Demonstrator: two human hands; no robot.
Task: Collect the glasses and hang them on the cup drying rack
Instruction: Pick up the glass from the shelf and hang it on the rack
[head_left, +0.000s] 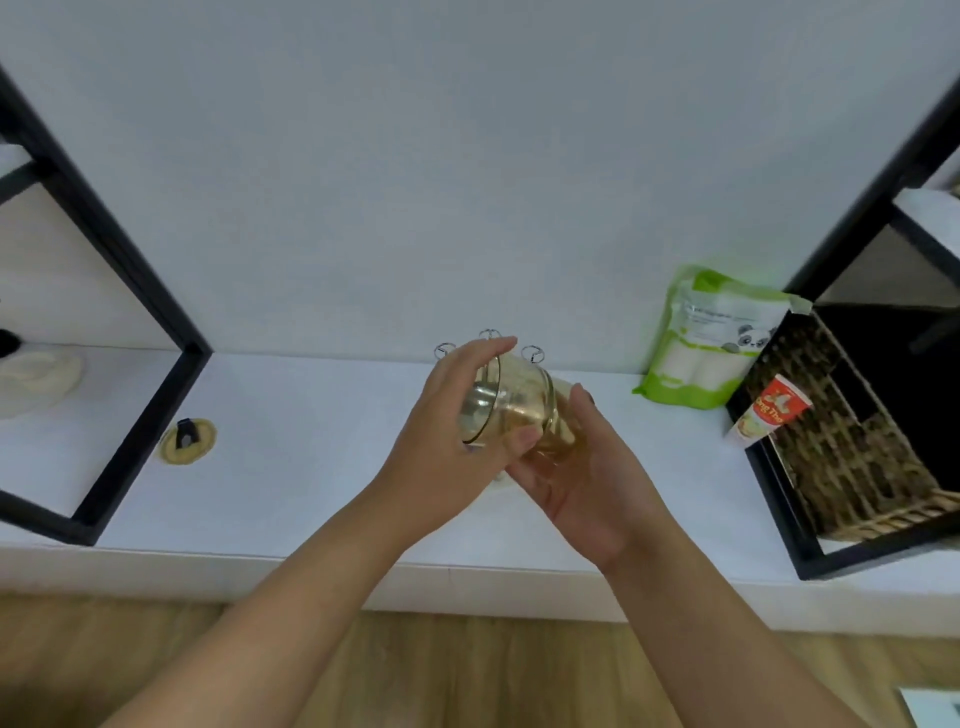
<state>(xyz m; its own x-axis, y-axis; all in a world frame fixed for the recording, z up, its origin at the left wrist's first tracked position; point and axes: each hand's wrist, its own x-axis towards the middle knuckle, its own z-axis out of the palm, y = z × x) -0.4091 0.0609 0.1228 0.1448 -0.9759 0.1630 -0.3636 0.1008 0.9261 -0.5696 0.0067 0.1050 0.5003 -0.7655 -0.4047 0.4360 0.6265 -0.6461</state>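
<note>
An amber-tinted glass lies tilted on its side between both hands above the white shelf, its mouth facing left. My left hand wraps around the rim end with the thumb under the glass. My right hand cups the base end from below. Behind the hands, three wire loop tips of the cup drying rack stick up; the rest of the rack is hidden by the hands and glass.
The white shelf runs along a white wall. Black frames stand at left and right. A green pouch leans on the wall, beside a wicker basket and a red-white tube. A small yellow pad lies at left.
</note>
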